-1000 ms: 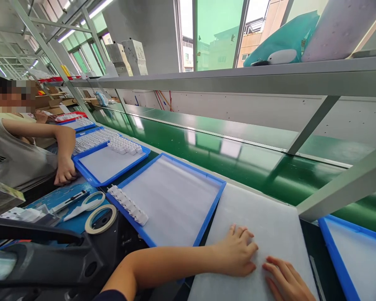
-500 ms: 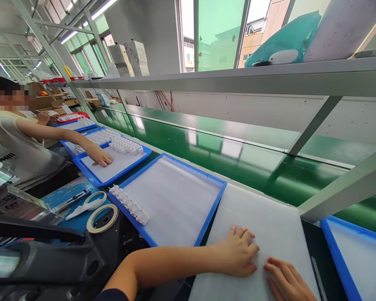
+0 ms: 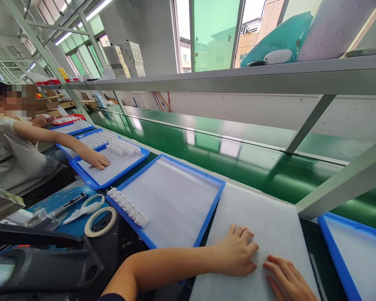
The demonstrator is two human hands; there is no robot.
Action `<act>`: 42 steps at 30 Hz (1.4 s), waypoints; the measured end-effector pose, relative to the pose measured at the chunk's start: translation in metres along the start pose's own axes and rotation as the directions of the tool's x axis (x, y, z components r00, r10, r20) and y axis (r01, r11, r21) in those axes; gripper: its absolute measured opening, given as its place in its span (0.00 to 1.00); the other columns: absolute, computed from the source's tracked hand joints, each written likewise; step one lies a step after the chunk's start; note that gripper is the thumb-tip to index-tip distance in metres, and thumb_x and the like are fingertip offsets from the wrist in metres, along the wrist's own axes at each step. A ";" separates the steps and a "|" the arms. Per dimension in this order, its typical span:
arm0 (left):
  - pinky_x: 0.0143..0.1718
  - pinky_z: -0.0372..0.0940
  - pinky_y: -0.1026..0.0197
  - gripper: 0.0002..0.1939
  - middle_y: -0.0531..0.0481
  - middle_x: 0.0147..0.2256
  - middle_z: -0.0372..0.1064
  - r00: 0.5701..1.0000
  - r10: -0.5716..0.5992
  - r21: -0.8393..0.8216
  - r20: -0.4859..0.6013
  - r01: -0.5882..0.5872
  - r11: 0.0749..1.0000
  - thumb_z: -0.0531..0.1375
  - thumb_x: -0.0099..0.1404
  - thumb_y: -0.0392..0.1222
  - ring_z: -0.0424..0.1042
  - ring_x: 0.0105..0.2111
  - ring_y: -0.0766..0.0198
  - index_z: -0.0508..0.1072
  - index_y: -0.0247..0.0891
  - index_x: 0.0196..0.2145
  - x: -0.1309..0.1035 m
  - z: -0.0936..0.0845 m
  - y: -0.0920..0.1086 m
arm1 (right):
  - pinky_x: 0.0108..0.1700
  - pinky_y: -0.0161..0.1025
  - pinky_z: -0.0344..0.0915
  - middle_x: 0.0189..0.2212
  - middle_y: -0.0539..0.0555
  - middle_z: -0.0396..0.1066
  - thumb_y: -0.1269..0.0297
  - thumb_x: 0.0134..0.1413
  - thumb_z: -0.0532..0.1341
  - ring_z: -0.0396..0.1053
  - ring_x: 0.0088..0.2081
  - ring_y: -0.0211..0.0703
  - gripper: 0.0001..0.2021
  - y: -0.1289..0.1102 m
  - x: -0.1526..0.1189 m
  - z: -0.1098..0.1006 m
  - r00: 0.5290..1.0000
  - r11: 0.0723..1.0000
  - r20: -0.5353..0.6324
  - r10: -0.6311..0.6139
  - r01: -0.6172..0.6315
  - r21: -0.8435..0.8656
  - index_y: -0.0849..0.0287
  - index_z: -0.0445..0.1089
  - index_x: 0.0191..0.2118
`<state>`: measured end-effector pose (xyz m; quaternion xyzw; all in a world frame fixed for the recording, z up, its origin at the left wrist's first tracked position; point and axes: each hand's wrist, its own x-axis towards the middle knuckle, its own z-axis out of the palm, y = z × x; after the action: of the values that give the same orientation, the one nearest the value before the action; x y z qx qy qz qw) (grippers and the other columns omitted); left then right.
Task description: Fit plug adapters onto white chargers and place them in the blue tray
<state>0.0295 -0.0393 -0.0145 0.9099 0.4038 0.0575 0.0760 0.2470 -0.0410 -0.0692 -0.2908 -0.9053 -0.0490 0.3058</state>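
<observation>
My left hand [image 3: 238, 253] rests palm down on a white sheet [image 3: 253, 209], its fingers slightly bent and apart. Close to its right, my right hand [image 3: 290, 278] lies on the same sheet with fingers stretched out, partly cut off by the bottom edge. A narrow gap separates the two hands, and nothing shows in either one. Left of the sheet is a blue-rimmed tray [image 3: 191, 171] with a white lining. One row of small white pieces [image 3: 127, 207] stands along that tray's left side.
At left a co-worker's hand [image 3: 95, 159] touches another blue tray [image 3: 113, 184] holding white pieces. Tape rolls [image 3: 89, 234] lie beside a dark machine arm [image 3: 50, 267]. A green conveyor belt [image 3: 181, 133] runs behind, under a shelf [image 3: 207, 83]. Another blue tray [image 3: 341, 259] is at right.
The view has shifted slightly. Both of my hands stay in the same place on the white sheet. The co-worker at left has leaned a little.
</observation>
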 end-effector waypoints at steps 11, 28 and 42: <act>0.54 0.53 0.39 0.21 0.35 0.55 0.55 1.000 -0.004 -0.010 0.029 0.004 1.000 0.52 0.64 0.49 0.52 0.57 0.44 0.61 0.31 0.49 0.000 -0.005 0.000 | 0.41 0.38 0.68 0.41 0.58 0.69 0.62 0.62 0.50 0.69 0.42 0.45 0.13 0.003 -0.014 0.009 0.999 0.999 0.044 0.031 -0.032 0.023 0.58 0.69 0.42; 0.55 0.52 0.38 0.21 0.36 0.56 0.53 0.999 -0.005 -0.031 0.040 0.006 1.000 0.52 0.64 0.49 0.51 0.58 0.44 0.60 0.31 0.50 -0.001 -0.004 0.000 | 0.43 0.41 0.68 0.42 0.59 0.69 0.60 0.63 0.48 0.68 0.44 0.47 0.16 -0.007 -0.014 0.009 0.983 0.981 0.070 0.170 -0.175 0.086 0.58 0.71 0.41; 0.56 0.51 0.39 0.21 0.36 0.56 0.53 0.999 -0.017 -0.015 0.041 0.018 1.000 0.52 0.64 0.49 0.50 0.58 0.44 0.60 0.32 0.49 0.000 -0.004 0.000 | 0.42 0.38 0.69 0.43 0.59 0.69 0.64 0.60 0.52 0.69 0.44 0.47 0.11 0.000 -0.011 0.002 0.987 0.996 0.136 0.083 -0.088 0.031 0.58 0.69 0.43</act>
<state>0.0288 -0.0388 -0.0103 0.9067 0.4097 0.0411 0.0917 0.2529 -0.0456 -0.0771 -0.3263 -0.9113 0.0005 0.2512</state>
